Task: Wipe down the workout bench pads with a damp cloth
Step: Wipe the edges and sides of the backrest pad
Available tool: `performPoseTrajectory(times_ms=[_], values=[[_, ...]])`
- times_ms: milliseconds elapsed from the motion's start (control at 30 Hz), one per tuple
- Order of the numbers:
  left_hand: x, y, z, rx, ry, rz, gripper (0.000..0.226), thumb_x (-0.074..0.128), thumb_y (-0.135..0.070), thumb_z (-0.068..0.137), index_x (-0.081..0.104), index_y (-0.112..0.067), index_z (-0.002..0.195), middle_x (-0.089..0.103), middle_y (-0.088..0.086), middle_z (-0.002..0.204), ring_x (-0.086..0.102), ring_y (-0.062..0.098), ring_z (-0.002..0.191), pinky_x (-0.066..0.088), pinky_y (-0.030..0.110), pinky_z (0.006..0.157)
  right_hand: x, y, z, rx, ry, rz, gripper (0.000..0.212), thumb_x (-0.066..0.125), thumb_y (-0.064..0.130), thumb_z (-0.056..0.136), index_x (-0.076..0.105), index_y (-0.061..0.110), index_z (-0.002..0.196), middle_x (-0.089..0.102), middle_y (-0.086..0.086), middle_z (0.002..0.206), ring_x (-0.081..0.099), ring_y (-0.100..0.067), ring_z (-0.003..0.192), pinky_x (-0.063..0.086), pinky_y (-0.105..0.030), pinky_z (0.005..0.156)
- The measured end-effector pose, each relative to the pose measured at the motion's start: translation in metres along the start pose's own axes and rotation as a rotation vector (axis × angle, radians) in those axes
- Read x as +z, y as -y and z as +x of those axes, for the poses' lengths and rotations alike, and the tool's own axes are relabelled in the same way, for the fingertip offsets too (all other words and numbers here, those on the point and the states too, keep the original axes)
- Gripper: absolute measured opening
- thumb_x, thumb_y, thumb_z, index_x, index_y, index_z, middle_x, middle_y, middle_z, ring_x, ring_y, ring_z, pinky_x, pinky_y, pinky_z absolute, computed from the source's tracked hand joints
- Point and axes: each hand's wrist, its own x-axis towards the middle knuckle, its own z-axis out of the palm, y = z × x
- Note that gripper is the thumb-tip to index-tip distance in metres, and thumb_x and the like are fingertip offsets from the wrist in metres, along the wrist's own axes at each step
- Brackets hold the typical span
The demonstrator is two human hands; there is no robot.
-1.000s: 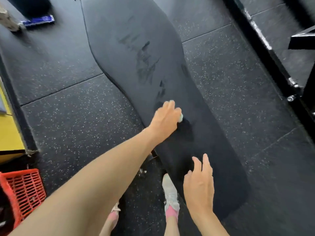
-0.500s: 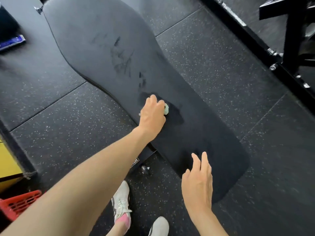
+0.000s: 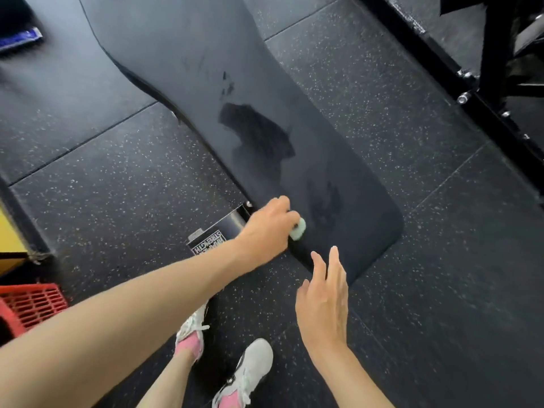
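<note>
A long black bench pad (image 3: 188, 48) runs from the top left down to the middle of the view. Dark wet streaks mark its middle and near end. My left hand (image 3: 269, 226) presses a small pale green cloth (image 3: 298, 229) onto the pad near its left edge, close to the near end; most of the cloth is hidden under my fingers. My right hand (image 3: 323, 301) hovers flat and empty, fingers apart, just in front of the pad's near corner, not touching it.
The bench's metal base with a label (image 3: 209, 244) shows under the pad's left edge. Speckled rubber floor surrounds the bench. A black rack frame (image 3: 485, 69) stands at the right, a red plastic basket (image 3: 26, 304) and a yellow box (image 3: 8, 245) at the left. My shoes (image 3: 250, 369) stand below.
My left hand has dragged the cloth down the pad toward its near end, leaving a wider wet patch behind. The right hand has stayed near the pad's end.
</note>
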Motion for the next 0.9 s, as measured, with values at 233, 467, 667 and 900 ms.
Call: performPoseTrajectory(times_ms=[233,467,667,900], values=[[-0.004,0.027,0.021,-0.522,-0.414,-0.111,0.016,0.059,0.001,0.075,0.066,-0.002,0.09,0.05,0.013,0.092,0.05,0.032,0.085,0.037,0.031,0.066,0.013,-0.006,-0.006,-0.019,-0.034,0.072,0.053,0.062,0.001,0.084,0.047,0.006,0.135,0.033,-0.019,0.149,0.042,-0.032,0.129,0.044,-0.046,0.102],[0.032,0.013,-0.02,-0.124,-0.435,-0.156,0.035,0.062,0.014,0.064,0.068,-0.004,0.094,0.051,0.01,0.086,0.052,0.03,0.078,0.049,0.038,0.055,0.029,0.006,0.019,-0.056,-0.21,0.101,0.076,0.06,-0.008,0.078,0.027,0.002,0.146,0.027,-0.018,0.152,0.034,-0.03,0.134,0.024,-0.05,0.115],[0.044,0.021,-0.016,-0.226,-0.769,-0.249,0.027,0.06,0.004,0.075,0.068,-0.008,0.097,0.051,0.008,0.088,0.05,0.027,0.077,0.045,0.033,0.065,0.058,0.042,0.033,-0.126,-0.392,0.032,0.084,0.063,-0.004,0.077,0.019,0.002,0.148,0.029,-0.016,0.153,0.034,-0.025,0.139,0.001,-0.046,0.117],[0.044,0.091,-0.008,-0.147,-0.972,-0.331,0.027,0.052,0.002,0.079,0.064,-0.002,0.104,0.049,0.011,0.092,0.05,0.023,0.08,0.046,0.028,0.07,0.113,0.056,0.044,-0.131,-0.598,-0.221,0.089,0.071,0.004,0.08,0.018,0.007,0.151,0.033,-0.013,0.152,0.029,-0.023,0.14,0.002,-0.048,0.116]])
